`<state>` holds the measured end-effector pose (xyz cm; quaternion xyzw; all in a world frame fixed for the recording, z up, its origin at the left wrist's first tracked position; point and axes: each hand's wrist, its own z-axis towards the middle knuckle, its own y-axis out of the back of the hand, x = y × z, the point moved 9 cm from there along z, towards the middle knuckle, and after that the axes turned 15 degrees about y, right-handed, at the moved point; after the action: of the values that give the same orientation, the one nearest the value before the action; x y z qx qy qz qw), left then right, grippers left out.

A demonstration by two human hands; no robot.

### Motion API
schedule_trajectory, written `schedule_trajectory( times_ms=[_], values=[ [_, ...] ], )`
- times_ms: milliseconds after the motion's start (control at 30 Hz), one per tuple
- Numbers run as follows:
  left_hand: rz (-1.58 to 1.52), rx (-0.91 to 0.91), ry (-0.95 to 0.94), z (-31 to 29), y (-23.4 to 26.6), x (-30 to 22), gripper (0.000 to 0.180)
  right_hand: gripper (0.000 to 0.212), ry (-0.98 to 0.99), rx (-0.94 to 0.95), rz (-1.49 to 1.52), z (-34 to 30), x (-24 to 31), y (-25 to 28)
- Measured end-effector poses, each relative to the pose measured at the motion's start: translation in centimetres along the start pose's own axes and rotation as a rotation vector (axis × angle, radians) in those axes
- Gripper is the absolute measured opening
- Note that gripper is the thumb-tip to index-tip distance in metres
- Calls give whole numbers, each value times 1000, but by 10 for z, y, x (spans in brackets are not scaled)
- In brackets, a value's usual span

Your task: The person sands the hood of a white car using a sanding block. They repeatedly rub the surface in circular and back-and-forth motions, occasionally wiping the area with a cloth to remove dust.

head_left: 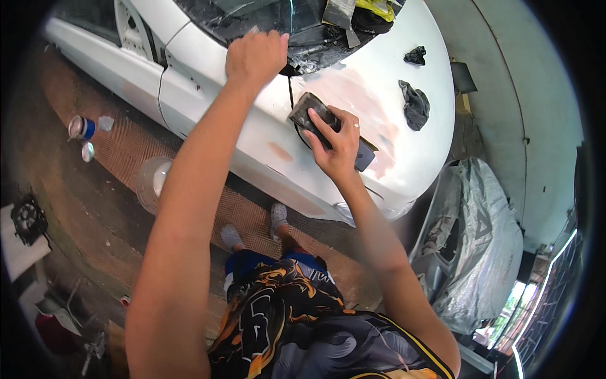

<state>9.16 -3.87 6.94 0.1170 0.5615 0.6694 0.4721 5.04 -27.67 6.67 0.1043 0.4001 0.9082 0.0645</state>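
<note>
A dark sanding block (306, 108) with a folded grey sheet, apparently sandpaper, at its other end is gripped in my right hand (339, 144). It lies against the white car body (271, 132), beside a sanded area (360, 101) with pinkish and grey patches. My left hand (255, 57) is closed, knuckles up, over the body's edge next to the dark glass (252, 16). Its fingertips are hidden, so what they hold does not show. A small tan patch (279, 151) marks the panel below the block.
Two crumpled black pieces (415, 106) (415, 55) lie on the white panel. Cardboard and a yellow bag (379, 7) rest on the glass. On the floor stand a clear bucket (148, 186) and an open can (81, 127). A silver cover (483, 246) drapes something at the right.
</note>
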Motion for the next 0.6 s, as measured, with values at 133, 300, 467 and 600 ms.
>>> schedule_trajectory(
  times_ms=[133, 300, 467, 600],
  values=[
    [-34, 65, 60, 6, 1, 9, 46, 47, 19, 49, -38, -7, 6, 0],
    [-45, 74, 94, 12, -2, 6, 47, 45, -8, 74, -95, -55, 4, 18],
    [-30, 13, 90, 12, 2, 13, 46, 45, 67, 93, -57, 22, -1, -11],
    [-67, -4, 55, 3, 8, 8, 45, 48, 69, 87, -87, -33, 9, 10]
  ],
)
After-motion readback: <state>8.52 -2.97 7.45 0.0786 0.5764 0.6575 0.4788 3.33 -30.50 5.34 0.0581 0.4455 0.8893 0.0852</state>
